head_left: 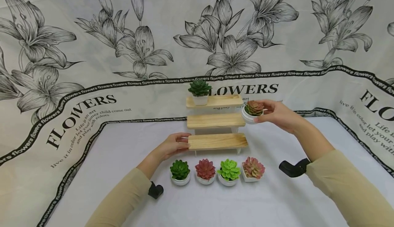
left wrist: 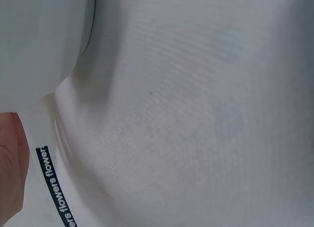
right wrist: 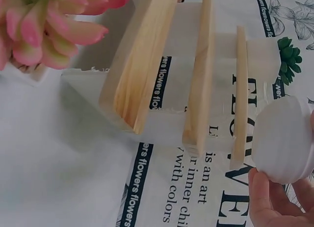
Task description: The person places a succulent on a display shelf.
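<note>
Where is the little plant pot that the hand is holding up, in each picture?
Head: the held pot is right of centre, in the right hand, beside the wooden shelf.
Left wrist: not in it.
Right wrist: its white base is at the right edge.
Shared landmark: the wooden shelf.

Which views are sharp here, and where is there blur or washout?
Head view: evenly lit, sharp on the wooden shelf, soft shadows. Left wrist view: almost all pale cloth, featureless. Right wrist view: pink succulent close and soft, white pot washed out.
</note>
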A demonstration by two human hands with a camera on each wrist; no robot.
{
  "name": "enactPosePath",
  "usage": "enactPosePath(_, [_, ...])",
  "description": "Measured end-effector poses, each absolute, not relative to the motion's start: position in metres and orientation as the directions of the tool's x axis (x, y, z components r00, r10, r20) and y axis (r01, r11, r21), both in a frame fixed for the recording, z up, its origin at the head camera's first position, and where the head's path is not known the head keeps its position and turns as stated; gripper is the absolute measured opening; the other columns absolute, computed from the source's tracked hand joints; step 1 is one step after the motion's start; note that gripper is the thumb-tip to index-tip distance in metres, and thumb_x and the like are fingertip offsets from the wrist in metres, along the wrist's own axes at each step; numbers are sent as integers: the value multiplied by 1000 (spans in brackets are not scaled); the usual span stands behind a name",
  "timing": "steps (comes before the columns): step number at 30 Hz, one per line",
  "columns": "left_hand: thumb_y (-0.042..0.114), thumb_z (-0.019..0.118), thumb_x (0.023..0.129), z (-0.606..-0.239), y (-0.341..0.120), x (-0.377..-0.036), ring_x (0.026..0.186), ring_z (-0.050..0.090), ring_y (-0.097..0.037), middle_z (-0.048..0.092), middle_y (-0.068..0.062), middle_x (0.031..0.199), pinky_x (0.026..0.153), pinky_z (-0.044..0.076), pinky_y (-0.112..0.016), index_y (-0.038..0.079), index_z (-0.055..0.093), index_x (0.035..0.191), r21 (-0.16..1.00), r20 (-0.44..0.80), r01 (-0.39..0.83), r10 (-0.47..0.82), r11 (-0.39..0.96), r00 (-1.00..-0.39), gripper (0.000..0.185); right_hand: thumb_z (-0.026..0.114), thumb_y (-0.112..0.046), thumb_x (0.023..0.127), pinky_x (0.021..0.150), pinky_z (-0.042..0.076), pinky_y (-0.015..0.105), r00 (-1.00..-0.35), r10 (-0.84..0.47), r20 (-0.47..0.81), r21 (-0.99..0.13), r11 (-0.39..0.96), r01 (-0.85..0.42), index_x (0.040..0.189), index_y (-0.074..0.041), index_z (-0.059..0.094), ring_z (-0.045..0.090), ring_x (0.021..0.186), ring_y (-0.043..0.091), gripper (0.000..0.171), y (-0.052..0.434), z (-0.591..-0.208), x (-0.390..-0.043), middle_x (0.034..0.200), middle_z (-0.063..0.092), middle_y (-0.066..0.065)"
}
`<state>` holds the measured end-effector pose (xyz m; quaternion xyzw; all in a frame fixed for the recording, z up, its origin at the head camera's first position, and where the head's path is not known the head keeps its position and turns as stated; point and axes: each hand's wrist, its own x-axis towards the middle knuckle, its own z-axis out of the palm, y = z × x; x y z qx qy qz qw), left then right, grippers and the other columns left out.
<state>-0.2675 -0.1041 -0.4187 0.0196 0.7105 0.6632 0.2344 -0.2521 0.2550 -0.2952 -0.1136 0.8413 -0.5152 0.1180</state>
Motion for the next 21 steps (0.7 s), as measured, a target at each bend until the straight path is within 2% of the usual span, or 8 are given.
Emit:
enactPosePath(5, [-5,58,88,-419,-104,-268,95,56,-20,50,-18,118,90,51,-35,1,46,135,951,-310,-286,331,120,-891,48,67,-8,84,88,46,27,-946,-319,-64,-897,434,-86,143,1,28,48,102,18,72,246,-287,-260,128,39,17])
enactPosePath(12, [-6,58,88,-415,-101,-269,95,56,-20,51,-18,117,90,51,-35,1,47,134,945,-326,-305,313,115,-892,48,68,-10,83,98,41,40,-950,-307,-52,-898,431,-90,142,2,29,44,110,26,72,233,-276,-276,128,36,18])
enactPosePath(21, [-6,58,88,-411,-101,-268,97,57,-22,52,-20,118,90,52,-35,0,47,134,944,-331,-314,312,106,-890,48,68,-11,84,104,35,48,-957,-287,-53,-899,430,-79,144,1,26,37,118,32,74,219,-271,-293,134,32,21])
